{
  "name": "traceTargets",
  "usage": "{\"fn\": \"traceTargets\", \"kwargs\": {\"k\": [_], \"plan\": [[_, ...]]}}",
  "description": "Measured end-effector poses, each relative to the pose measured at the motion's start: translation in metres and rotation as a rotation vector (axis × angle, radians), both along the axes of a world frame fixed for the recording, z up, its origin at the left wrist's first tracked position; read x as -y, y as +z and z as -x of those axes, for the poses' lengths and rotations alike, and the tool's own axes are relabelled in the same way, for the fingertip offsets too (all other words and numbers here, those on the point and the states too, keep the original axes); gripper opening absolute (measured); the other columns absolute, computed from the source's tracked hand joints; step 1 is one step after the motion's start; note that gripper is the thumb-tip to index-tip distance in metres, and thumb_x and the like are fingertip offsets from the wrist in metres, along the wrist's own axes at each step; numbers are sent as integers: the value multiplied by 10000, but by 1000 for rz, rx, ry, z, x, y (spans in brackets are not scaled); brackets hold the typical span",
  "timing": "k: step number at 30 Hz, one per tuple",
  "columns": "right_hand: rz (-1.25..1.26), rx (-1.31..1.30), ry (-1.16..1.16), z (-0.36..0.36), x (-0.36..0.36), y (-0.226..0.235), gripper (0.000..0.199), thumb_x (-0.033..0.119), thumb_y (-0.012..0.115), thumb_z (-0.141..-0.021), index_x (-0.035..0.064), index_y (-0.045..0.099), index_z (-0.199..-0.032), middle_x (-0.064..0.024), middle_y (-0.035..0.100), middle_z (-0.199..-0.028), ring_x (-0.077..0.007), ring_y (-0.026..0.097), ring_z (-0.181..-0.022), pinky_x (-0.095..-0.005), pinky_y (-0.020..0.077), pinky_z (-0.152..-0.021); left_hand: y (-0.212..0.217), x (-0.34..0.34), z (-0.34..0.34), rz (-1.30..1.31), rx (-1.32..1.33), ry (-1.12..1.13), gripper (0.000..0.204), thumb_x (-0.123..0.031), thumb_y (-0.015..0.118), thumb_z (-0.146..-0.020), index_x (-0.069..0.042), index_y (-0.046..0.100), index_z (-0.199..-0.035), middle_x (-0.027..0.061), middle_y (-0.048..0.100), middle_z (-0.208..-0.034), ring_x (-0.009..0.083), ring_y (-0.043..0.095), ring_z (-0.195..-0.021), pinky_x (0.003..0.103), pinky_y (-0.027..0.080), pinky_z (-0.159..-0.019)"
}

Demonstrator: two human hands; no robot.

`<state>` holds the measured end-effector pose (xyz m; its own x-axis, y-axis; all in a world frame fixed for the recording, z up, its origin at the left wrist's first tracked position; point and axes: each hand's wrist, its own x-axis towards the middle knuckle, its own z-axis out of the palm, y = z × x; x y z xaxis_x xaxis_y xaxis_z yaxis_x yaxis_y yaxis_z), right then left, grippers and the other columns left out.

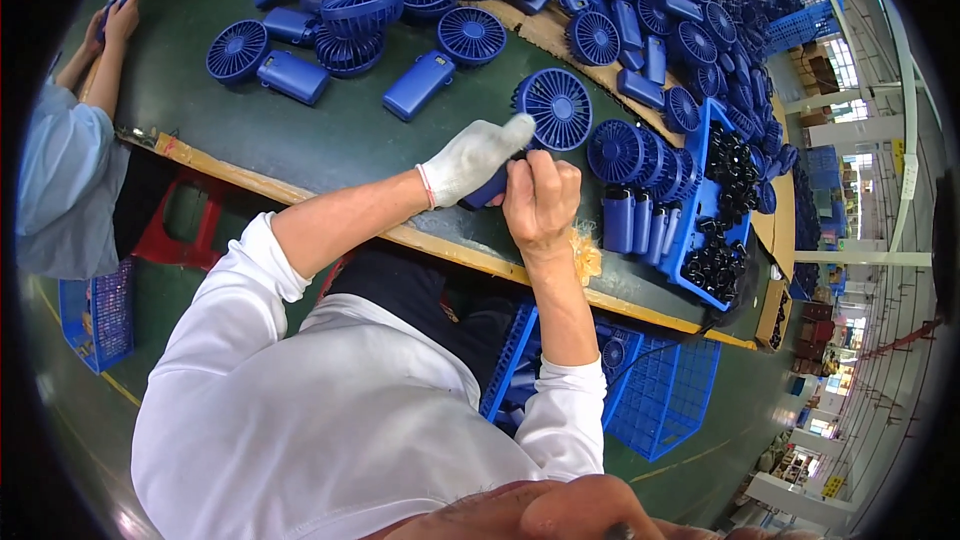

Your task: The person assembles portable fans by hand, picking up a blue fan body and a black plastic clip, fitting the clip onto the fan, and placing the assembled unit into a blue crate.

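Note:
My left hand [475,162], in a white glove, is wrapped round the handle of a blue handheld fan [557,110]. The round grille faces up, and its thumb lies along the rim. My bare right hand [542,198] is closed in a pinch at the neck of the fan, right beside the left hand. Whatever its fingertips hold there is hidden. Just right of the right hand is a row of blue fans [618,152] lying side by side, their handles toward me.
A blue tray [683,240] of small black parts [728,172] stands at the right. Many blue fans [595,37] are heaped at the back on cardboard; several lie loose at the left. Blue crates [660,410] sit below the wooden table edge [440,243]. A co-worker's hands [120,20] are far left.

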<state>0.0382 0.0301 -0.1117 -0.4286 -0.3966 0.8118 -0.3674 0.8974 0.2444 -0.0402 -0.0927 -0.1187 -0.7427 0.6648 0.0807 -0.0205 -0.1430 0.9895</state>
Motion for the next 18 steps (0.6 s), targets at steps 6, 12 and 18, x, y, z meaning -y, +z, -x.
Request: {"fn": "traceTargets", "kwargs": {"k": [6,12,18], "plan": [[478,100,24,-14,16,0,224,-116,682,-688,-47,616,-892,-177,588,-999,-289,574,-784,-372,481,-634,9,4,-2,95,187,-151,371,-345,618,-890,0,630,-754,31,591,-631,105,567,-511,259,452,-461],[887,199,-190,-44,16,-7,89,-6,611,-882,-95,616,-890,-152,603,-964,-228,599,-784,-324,492,-693,16,7,-2,214,-15,-132,397,-377,638,-843,-15,621,-680,45,590,-560,107,586,-508,267,461,-491],[1778,584,248,-32,23,-20,507,458,416,-1013,-7,608,-953,-76,637,-827,-163,601,-708,-310,490,-598,15,3,-11,232,-251,-113,348,-315,634,-833,17,647,-729,38,603,-577,102,579,-522,261,462,-518]]}}
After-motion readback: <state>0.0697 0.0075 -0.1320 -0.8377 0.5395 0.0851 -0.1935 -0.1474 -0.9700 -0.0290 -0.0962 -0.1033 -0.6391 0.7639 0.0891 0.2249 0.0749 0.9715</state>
